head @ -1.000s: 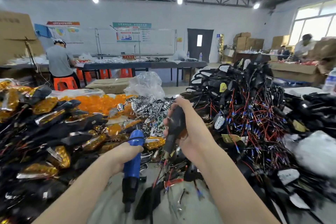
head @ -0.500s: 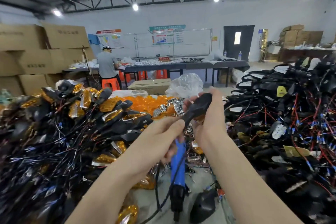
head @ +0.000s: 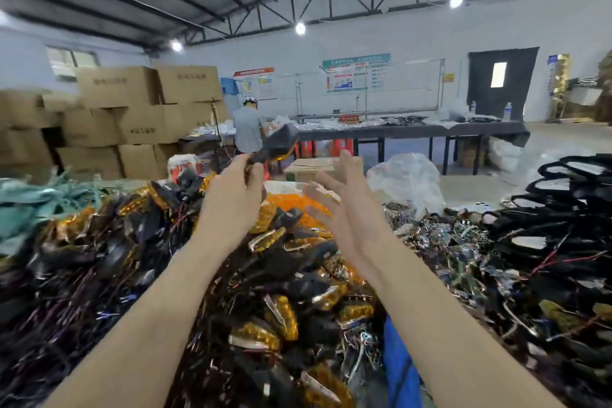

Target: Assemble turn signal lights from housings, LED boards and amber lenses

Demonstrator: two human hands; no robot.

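While both bare forearms reach forward and up over the heaped desk, the left hand (head: 231,199) is raised with its back toward the camera, and its fingertips and thumb pinch the narrow lower end of a black turn signal light (head: 277,145). That light tilts up and to the right above the hand, with a sliver of amber along its lower edge; it is blurred, so finer detail cannot be told. The right hand (head: 344,209) is beside it, apart from the light, with its palm turned toward the left hand, its fingers spread wide and straight, and nothing in it.

Below the arms the desk is buried under a pile of finished lights (head: 284,318), black bodies with amber faces and trailing wires, which stretches off to the left. Just beyond the hands lies a heap of loose amber lenses (head: 291,204). To the right of that is a patch of silvery LED boards (head: 433,235), and further right a tangle of black housings (head: 563,195) with red and blue wires. A blue tool (head: 399,371) shows between the pile and the right forearm. A crumpled clear plastic bag (head: 405,184) sits behind the boards.

Further back, stacked cardboard boxes (head: 132,116) fill the left side. A person in a grey shirt (head: 247,129) stands at a long dark bench (head: 414,131) in front of a white wall with posters, near a dark door (head: 501,83). Steel trusses and round lamps run overhead.
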